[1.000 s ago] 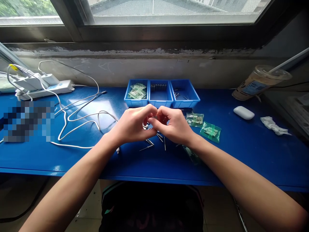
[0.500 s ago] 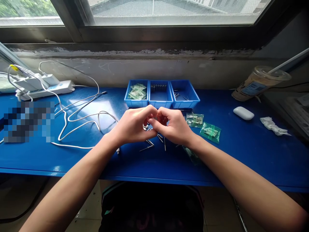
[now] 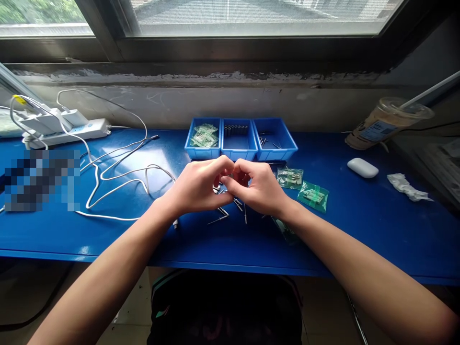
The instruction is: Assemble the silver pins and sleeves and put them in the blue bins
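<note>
My left hand [image 3: 204,186] and my right hand [image 3: 257,186] meet above the middle of the blue table, thumbs and fingertips together. Both are closed, and whatever they pinch is too small or hidden to make out. Beneath them lie several thin metal rivets [image 3: 223,212], partly covered by the hands. Behind stand three joined blue bins: the left bin [image 3: 203,153] holds clear bags, the middle bin [image 3: 239,154] a row of small cylinders, the right bin [image 3: 277,154] a few loose rivets. Green-tinted bags of parts [image 3: 313,196] lie right of my right hand.
A white power strip [image 3: 72,134] and tangled white cables [image 3: 97,177] occupy the left side, beside a pixelated item. At right are a drink cup [image 3: 377,127], a white case [image 3: 362,168] and a crumpled tissue [image 3: 408,187]. The wall and window rise behind.
</note>
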`<state>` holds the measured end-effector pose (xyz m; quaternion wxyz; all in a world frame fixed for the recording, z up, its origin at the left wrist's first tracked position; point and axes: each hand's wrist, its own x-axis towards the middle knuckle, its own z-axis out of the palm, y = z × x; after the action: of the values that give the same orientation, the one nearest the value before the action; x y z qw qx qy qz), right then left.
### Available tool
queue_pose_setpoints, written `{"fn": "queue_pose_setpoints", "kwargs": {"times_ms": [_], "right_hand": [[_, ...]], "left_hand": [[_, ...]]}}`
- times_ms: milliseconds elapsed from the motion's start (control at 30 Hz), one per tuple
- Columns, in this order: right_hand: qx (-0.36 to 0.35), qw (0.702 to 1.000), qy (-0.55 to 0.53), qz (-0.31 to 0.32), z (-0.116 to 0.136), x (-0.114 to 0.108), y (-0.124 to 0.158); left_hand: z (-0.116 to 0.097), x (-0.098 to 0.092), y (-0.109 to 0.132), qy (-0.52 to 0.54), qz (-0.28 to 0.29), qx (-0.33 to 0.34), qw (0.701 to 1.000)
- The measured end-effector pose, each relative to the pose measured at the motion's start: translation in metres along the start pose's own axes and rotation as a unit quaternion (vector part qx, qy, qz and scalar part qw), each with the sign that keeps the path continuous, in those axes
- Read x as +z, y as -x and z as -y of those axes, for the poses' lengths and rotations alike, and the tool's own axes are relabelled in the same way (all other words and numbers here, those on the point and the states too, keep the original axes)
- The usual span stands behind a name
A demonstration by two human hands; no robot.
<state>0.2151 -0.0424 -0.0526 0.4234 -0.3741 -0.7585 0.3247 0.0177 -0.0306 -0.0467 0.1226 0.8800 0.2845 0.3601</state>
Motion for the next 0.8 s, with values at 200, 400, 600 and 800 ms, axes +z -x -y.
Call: {"fn": "queue_pose_setpoints", "kwargs": {"times_ms": [200,400,600,800], "right_hand": [[-0.004,1.0,0.001,-0.001,0.0013,0.0003,-0.0008],[-0.009,1.0,0.009,-0.001,0.0019,0.0007,-0.0006],[-0.012,1.0,0.006,-0.004,0.0002,0.0007,0.0002],[0.015,1.0,-0.014,-0.021,0.0019,-0.0019,-0.0009]], "left_hand": [[-0.0001,0.0005,0.0003,-0.004,-0.001,0.002,1.0],[0.0,0.0004,0.0,-0.002,0.001,0.005,1.0],[0.0002,-0.0007,0.0006,-0.003,-0.002,0.012,1.0],[0.0026,0.001,0.0018,-0.02,-0.01,0.006,1.0]]}}
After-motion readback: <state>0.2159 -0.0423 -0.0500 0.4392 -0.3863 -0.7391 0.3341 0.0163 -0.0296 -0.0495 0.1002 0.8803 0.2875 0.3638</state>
